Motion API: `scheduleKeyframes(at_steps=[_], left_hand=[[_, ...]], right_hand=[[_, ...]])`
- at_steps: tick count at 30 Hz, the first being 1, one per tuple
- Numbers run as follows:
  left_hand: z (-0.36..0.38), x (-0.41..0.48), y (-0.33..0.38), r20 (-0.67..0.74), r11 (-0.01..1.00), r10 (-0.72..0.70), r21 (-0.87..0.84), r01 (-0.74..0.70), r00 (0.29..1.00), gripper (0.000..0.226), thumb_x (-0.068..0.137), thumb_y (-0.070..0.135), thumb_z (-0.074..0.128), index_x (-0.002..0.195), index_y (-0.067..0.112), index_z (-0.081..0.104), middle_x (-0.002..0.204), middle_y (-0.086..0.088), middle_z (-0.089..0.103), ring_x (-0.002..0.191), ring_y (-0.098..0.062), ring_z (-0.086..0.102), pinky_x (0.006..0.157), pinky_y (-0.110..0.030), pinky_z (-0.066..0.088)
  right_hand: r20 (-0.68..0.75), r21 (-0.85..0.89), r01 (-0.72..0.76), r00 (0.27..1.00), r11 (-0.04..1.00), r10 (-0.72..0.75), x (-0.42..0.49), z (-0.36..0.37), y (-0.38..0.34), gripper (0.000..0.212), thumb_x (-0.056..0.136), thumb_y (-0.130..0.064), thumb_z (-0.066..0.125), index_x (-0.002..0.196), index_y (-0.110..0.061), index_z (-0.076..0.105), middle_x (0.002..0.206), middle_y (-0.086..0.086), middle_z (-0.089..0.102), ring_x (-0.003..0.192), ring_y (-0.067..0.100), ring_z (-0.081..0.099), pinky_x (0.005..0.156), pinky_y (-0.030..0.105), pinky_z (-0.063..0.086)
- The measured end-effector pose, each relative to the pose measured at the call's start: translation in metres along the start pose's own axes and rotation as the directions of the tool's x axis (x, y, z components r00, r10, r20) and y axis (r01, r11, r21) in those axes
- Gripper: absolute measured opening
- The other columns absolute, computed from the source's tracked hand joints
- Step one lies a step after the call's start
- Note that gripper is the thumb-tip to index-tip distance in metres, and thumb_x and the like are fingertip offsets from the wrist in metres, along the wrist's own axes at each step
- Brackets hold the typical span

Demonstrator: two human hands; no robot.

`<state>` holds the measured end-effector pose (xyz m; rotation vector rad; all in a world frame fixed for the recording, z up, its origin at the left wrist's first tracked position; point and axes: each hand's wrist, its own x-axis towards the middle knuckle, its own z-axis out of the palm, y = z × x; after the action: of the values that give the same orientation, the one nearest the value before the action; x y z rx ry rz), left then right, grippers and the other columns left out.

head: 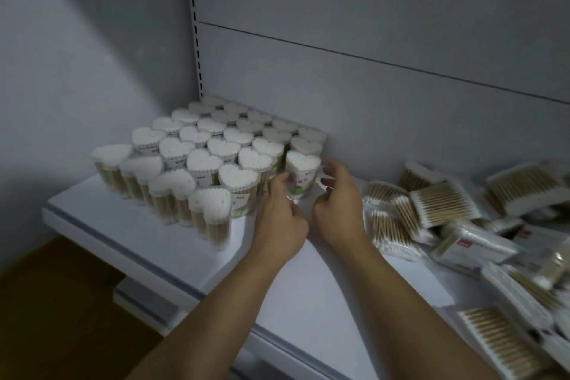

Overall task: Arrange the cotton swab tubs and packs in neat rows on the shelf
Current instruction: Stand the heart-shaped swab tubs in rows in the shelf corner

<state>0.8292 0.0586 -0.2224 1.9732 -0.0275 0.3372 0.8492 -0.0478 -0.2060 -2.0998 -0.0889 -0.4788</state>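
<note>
White shelf [172, 244], grey back panel: heart-shaped tubs [200, 145] stand in rows at left and swab packs [444, 203] lie heaped at right. Left hand [279, 219] has its grip pinching the end tub [302, 173]. Right hand [336, 203] curls beside it, contact unclear. Judged step: seating this tub. The packs need rowing next. Bare shelf lies between the two groups, and the front edge is near.

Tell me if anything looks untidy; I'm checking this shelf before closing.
The flat swab packs lie in a jumbled heap on the right of the shelf, tilted and overlapping, unlike the heart-shaped tubs standing in rows at left.
</note>
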Motion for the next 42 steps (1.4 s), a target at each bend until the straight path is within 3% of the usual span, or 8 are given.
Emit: scheduleKeyframes(at_steps=[7, 12, 17, 21, 25, 28, 35, 42], left_hand=[[0.001, -0.007, 0.001, 0.028, 0.995, 0.104, 0.002, -0.105, 0.994, 0.043, 0.085, -0.006, 0.049, 0.122, 0.015, 0.048, 0.129, 0.003, 0.043, 0.116, -0.014, 0.048, 0.094, -0.036, 0.047], [0.001, -0.001, 0.003, 0.087, 0.994, 0.02, 0.105, -0.029, 0.996, 0.05, 0.086, -0.004, 0.05, 0.131, 0.016, 0.047, 0.144, 0.001, 0.037, 0.125, -0.018, 0.045, 0.098, -0.028, 0.041], [-0.002, -0.008, 0.006, 0.04, 0.982, 0.055, 0.177, -0.061, 0.998, 0.04, 0.086, 0.002, 0.053, 0.125, 0.01, 0.05, 0.139, -0.007, 0.038, 0.123, -0.023, 0.043, 0.097, -0.026, 0.038], [0.002, -0.02, 0.015, 0.043, 0.9, 0.253, 0.355, -0.251, 0.967, 0.032, 0.088, 0.009, 0.056, 0.12, 0.009, 0.053, 0.133, -0.008, 0.041, 0.12, -0.024, 0.042, 0.091, -0.028, 0.038], [0.018, -0.04, 0.039, 0.147, 0.861, 0.351, 0.338, -0.381, 0.925, 0.025, 0.09, 0.017, 0.058, 0.115, 0.017, 0.058, 0.128, -0.002, 0.047, 0.118, -0.021, 0.044, 0.095, -0.035, 0.044], [0.04, -0.064, 0.07, 0.279, 0.819, 0.442, 0.261, -0.51, 0.852, 0.02, 0.09, 0.022, 0.06, 0.11, 0.021, 0.061, 0.12, 0.004, 0.053, 0.113, -0.016, 0.044, 0.09, -0.022, 0.036], [0.097, -0.127, 0.133, 0.43, 0.739, 0.593, 0.046, -0.672, 0.681, 0.029, 0.088, 0.026, 0.055, 0.115, 0.019, 0.061, 0.121, 0.006, 0.053, 0.117, -0.011, 0.038, 0.102, -0.027, 0.034], [0.132, -0.146, 0.15, 0.593, 0.685, 0.468, 0.224, -0.693, 0.655, 0.048, 0.089, 0.054, 0.051, 0.131, 0.033, 0.046, 0.134, 0.009, 0.043, 0.127, -0.014, 0.033, 0.104, -0.036, 0.032]], right_hand=[[0.075, -0.02, 0.079, 0.994, 0.997, -0.077, -0.005, -0.004, -0.004, 0.043, 0.067, -0.002, 0.051, 0.103, -0.025, 0.053, 0.114, 0.0, 0.049, 0.103, 0.014, 0.055, 0.082, 0.031, 0.05], [0.198, -0.075, 0.072, 0.979, 0.995, -0.056, -0.003, -0.002, 0.001, 0.05, 0.073, 0.012, 0.05, 0.116, -0.011, 0.058, 0.122, 0.005, 0.047, 0.099, 0.012, 0.054, 0.076, -0.002, 0.035], [0.222, -0.157, -0.003, 0.974, 0.988, 0.038, 0.004, -0.021, -0.009, 0.046, 0.077, 0.004, 0.055, 0.12, -0.014, 0.06, 0.125, 0.007, 0.056, 0.102, 0.015, 0.057, 0.08, 0.02, 0.042], [0.152, -0.308, 0.056, 0.988, 0.95, -0.009, -0.01, -0.066, -0.026, 0.043, 0.084, -0.012, 0.059, 0.126, -0.014, 0.055, 0.129, 0.007, 0.052, 0.112, 0.025, 0.056, 0.091, 0.032, 0.045], [0.131, -0.45, 0.099, 0.99, 0.887, -0.045, -0.052, -0.128, -0.028, 0.044, 0.084, -0.015, 0.057, 0.128, -0.02, 0.054, 0.13, 0.001, 0.05, 0.116, 0.022, 0.051, 0.094, 0.032, 0.042], [0.136, -0.494, 0.106, 0.99, 0.863, -0.044, -0.089, -0.174, -0.028, 0.04, 0.085, -0.017, 0.059, 0.124, -0.022, 0.057, 0.125, 0.0, 0.054, 0.114, 0.02, 0.052, 0.094, 0.031, 0.043], [-0.059, -0.602, -0.055, 0.998, 0.796, 0.024, -0.16, -0.26, -0.016, 0.039, 0.088, -0.018, 0.057, 0.126, -0.027, 0.056, 0.126, -0.008, 0.052, 0.115, 0.014, 0.049, 0.086, 0.025, 0.038], [-0.212, -0.661, -0.233, 0.97, 0.713, 0.121, -0.199, -0.303, 0.005, 0.04, 0.09, -0.026, 0.058, 0.129, -0.028, 0.054, 0.129, -0.009, 0.051, 0.117, 0.014, 0.047, 0.094, 0.029, 0.041]])
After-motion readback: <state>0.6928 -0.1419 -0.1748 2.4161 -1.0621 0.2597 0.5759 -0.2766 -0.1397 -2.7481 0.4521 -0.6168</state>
